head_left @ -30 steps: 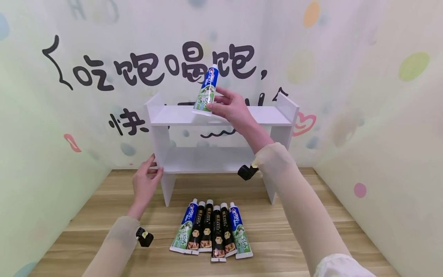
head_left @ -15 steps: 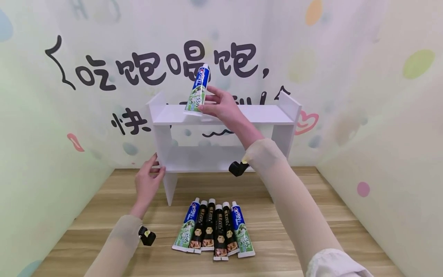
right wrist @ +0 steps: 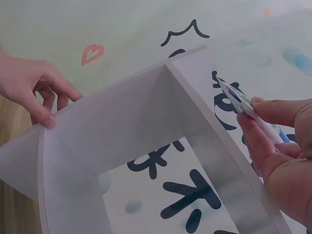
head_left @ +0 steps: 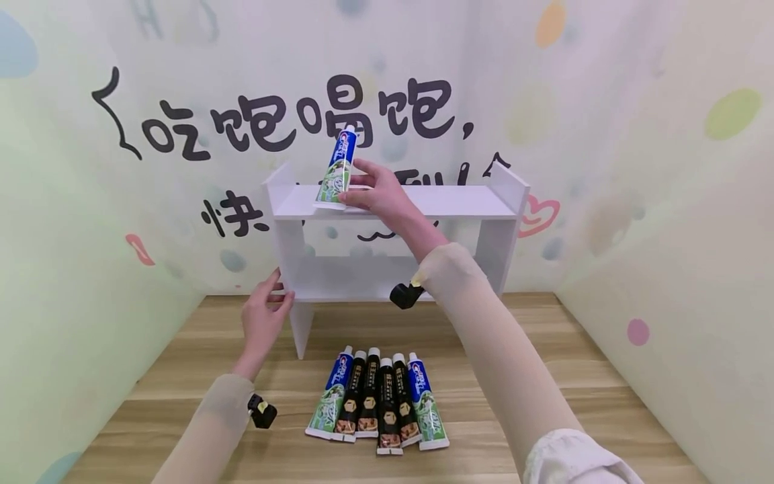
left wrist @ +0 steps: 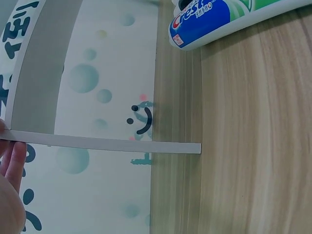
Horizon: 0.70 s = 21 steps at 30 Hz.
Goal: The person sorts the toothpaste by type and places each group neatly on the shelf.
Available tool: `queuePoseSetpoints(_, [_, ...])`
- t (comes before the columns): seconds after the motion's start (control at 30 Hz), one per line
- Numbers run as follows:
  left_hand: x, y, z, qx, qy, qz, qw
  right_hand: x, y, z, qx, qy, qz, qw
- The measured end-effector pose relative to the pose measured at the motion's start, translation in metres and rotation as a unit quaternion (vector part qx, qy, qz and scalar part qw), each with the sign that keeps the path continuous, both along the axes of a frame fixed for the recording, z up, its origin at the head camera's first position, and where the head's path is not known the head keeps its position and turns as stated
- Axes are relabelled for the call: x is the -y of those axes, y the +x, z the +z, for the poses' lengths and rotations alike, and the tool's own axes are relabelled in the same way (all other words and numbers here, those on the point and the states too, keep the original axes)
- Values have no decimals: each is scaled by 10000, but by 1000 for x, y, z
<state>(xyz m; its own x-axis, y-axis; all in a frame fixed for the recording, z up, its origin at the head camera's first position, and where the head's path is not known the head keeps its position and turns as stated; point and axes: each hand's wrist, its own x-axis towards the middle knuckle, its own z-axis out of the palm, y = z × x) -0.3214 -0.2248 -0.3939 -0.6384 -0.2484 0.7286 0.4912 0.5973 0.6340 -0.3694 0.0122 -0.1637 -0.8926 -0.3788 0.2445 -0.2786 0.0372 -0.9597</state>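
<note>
My right hand pinches a blue, green and white toothpaste tube near its flat end, cap up and tilted slightly right. The tube is at the upper board of a white two-tier shelf, left of its middle; I cannot tell whether it touches the board. In the right wrist view, the thumb and fingers hold the tube edge-on. My left hand grips the shelf's left side panel, thumb at the front edge and fingers on the outer side. In front lie several black toothpaste tubes between two blue-green ones.
The shelf stands on a wood-grain table close to the back wall, which bears large black characters. The shelf's lower board lies below the right forearm. Walls close off both sides.
My right hand has carried the toothpaste tube left along the upper board and, lately, slightly down. The left hand keeps its place on the side panel. The whole view has shifted a little.
</note>
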Motion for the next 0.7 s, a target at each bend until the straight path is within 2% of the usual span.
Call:
queuePoseSetpoints(0.17, [0,0,-1,-17,4,-3,10000,9,2,1,310,-17,36,9995])
queuePoseSetpoints(0.3, [-1,-1,0,-38,-11,-26,10000,17,1,4,396,-53,52,9992])
queuePoseSetpoints(0.57, [0,-1,-1,4,12,-8,10000,21,-8,10,113,654,-36,9978])
queuePoseSetpoints(0.7, [0,-1,0,9,-4,-21,10000,20,-12,12,317,732,-39,9968])
